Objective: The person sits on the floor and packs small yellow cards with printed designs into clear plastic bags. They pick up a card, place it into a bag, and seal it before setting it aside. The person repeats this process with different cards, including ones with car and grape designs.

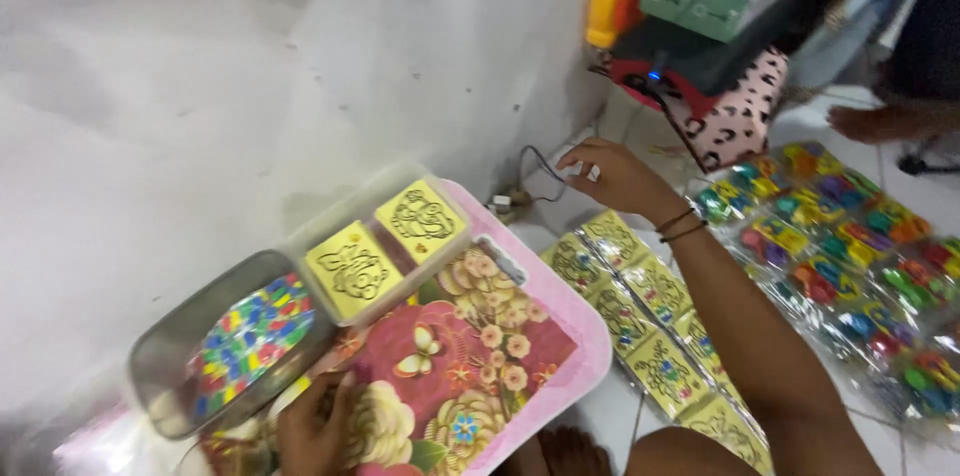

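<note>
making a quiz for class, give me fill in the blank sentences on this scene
1. The right hand reaches toward a white ____ by the wall.
2. The metal tin holds ____ beads.
3. The clear box holds two ____ cards.
4. The left hand rests on the ____ tray.

Missing: cable; colourful; yellow; pink
</note>
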